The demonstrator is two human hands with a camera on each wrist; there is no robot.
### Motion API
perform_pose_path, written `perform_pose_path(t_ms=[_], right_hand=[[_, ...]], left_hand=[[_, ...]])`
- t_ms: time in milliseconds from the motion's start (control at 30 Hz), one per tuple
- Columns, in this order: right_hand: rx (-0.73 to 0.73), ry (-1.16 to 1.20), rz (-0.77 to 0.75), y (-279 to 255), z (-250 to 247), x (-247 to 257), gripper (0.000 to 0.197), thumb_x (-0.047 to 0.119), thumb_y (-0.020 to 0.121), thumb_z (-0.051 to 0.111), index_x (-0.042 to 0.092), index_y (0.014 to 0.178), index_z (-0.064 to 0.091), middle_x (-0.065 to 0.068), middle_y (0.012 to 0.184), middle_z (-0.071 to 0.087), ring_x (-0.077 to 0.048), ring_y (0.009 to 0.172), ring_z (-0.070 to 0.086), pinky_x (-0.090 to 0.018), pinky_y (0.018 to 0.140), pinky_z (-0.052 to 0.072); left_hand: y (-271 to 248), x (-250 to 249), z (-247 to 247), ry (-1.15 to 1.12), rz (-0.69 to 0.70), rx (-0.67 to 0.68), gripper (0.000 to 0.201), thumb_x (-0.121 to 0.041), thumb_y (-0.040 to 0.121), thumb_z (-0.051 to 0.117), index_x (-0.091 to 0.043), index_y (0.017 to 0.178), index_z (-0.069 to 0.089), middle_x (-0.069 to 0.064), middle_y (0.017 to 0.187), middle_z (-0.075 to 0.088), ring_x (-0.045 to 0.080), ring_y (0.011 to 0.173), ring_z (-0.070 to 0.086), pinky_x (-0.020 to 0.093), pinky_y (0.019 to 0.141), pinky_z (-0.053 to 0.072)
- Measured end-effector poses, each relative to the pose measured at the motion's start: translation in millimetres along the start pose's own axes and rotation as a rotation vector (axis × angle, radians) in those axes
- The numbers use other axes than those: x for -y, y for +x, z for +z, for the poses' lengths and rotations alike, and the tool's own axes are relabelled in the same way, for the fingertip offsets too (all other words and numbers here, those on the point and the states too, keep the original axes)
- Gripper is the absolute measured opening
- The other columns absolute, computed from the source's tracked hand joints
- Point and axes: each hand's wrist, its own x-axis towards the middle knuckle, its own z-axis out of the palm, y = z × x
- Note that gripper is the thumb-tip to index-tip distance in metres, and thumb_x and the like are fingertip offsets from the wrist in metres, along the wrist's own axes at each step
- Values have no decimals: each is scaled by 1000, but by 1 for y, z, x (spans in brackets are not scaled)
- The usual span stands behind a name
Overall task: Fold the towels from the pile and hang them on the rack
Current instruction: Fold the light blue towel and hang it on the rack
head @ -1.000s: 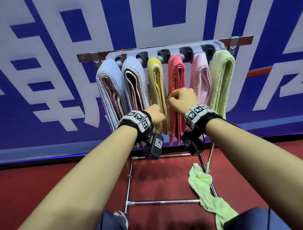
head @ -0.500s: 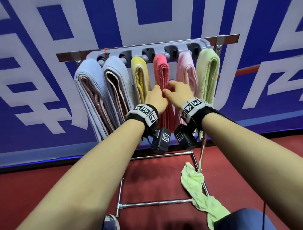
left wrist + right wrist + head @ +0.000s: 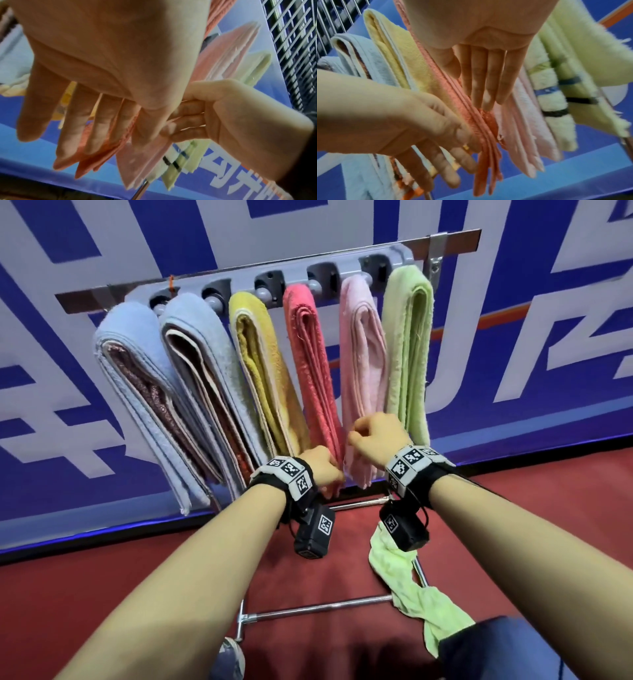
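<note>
Six folded towels hang in a row on the wall rack: two light blue, a yellow, a coral, a pink and a green. My left hand lies with straight fingers along the left face of the coral towel near its lower end. My right hand is on the towel's other side, a little higher. Its straight fingertips touch the coral folds. The left wrist view shows the coral layers behind my left fingers.
A loose light green towel lies crumpled over the metal floor frame on the red floor below the rack. A blue and white printed wall stands behind the towels. My shoe and knee are at the bottom edge.
Both hands have slid down the coral towel from its upper middle to its lower end. The towel now hangs flatter and straighter.
</note>
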Motion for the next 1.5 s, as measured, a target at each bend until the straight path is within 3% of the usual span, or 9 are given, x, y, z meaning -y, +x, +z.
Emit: perform_pose_path(t_ms=[133, 200, 300, 433, 700, 933, 1133, 1333, 1500], right_hand=[[-284, 16, -81, -6, -25, -15, 20, 35, 76, 44, 22, 71, 58, 0, 62, 60, -26, 67, 58, -37, 64, 51], [-412, 66, -110, -2, -38, -14, 16, 32, 82, 46, 23, 88, 58, -1, 69, 64, -29, 69, 60, -39, 66, 52], [-516, 105, -133, 6, -50, -3, 25, 28, 90, 50, 20, 113, 51, -10, 85, 67, -38, 76, 61, -45, 72, 53], [-399, -8, -12, 21, -60, 15, 47, 39, 92, 53, 22, 134, 42, -21, 103, 64, -44, 95, 59, -46, 81, 49], [-457, -41, 11, 48, -79, 36, 32, 45, 83, 55, 23, 107, 55, -7, 97, 68, -35, 93, 62, -37, 75, 44], [-569, -128, -133, 50, -93, 57, 34, 43, 97, 34, 20, 81, 53, -5, 76, 53, -31, 74, 50, -34, 65, 33], [-567, -221, -126, 51, -98, 57, 40, 46, 98, 31, 19, 78, 53, -7, 76, 52, -33, 79, 55, -35, 66, 32], [-464, -201, -133, 52, -101, 59, 41, 41, 101, 29, 10, 107, 55, -20, 97, 62, -38, 90, 58, -37, 69, 34], [-405, 100, -231, 51, -91, 49, 37, 42, 94, 38, 13, 89, 60, -16, 85, 65, -33, 82, 57, -38, 72, 42]], left_hand=[[-1, -32, -6, -64, 76, -486, 13, -27, 83, 62, -19, 78, 71, 4, 86, 75, 28, 90, 69, 32, 80, 55], [-5, -52, -14, -171, 106, -683, 16, -32, 87, 62, -22, 98, 67, 8, 100, 73, 32, 100, 64, 34, 87, 49], [-7, -77, -20, -293, 216, -798, 45, -35, 90, 62, -11, 126, 51, 15, 120, 64, 36, 111, 60, 38, 92, 45], [2, -93, -37, -345, 247, -813, 63, -30, 92, 60, -7, 145, 34, 21, 139, 52, 40, 123, 53, 40, 99, 41], [3, -100, -73, -309, 329, -824, 71, -3, 88, 50, -13, 155, 29, 18, 145, 51, 35, 132, 49, 35, 110, 35], [-6, -105, -76, -205, 394, -791, 57, -9, 97, 45, -13, 152, 34, 23, 121, 66, 41, 109, 62, 31, 85, 39], [-13, -114, -75, -145, 365, -747, 45, -10, 95, 45, -6, 140, 45, 28, 114, 66, 46, 106, 61, 43, 85, 45], [-17, -118, -76, -79, 318, -664, 34, -6, 96, 44, 4, 128, 49, 32, 121, 62, 49, 111, 57, 45, 88, 39], [-21, -114, -68, -335, 304, -584, 47, -18, 96, 46, -9, 143, 43, 20, 115, 65, 39, 102, 63, 34, 81, 46]])
